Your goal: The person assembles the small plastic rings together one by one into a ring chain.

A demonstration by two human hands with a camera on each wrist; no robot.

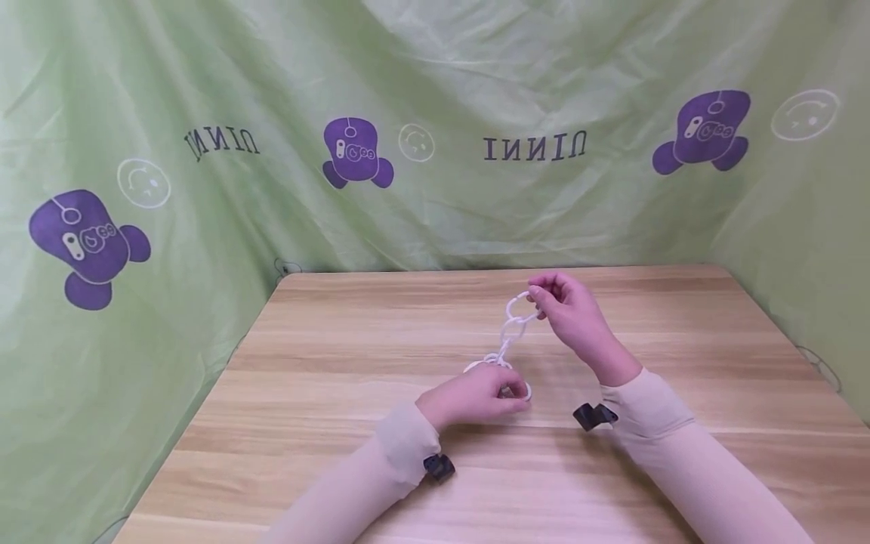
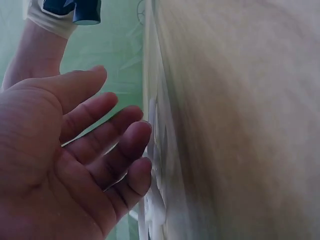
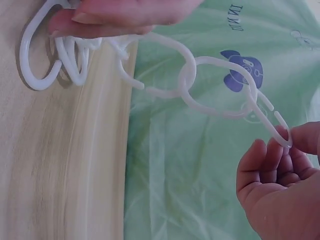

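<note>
A chain of white plastic C-shaped links runs from the tabletop up to my right hand. Thumb and fingers of that hand pinch the top link near its opening, holding it above the table. Lower down, my left hand lies over the bunched links, its fingers loosely bent, fingertips right at them. The left wrist view shows the left palm with nothing gripped in it. Part of the bunch is hidden beneath the left hand in the head view.
Both hands work over a wood-grain table. Green curtains with purple printed figures hang behind and beside it. Dark wrist devices sit at the left sleeve and the right sleeve.
</note>
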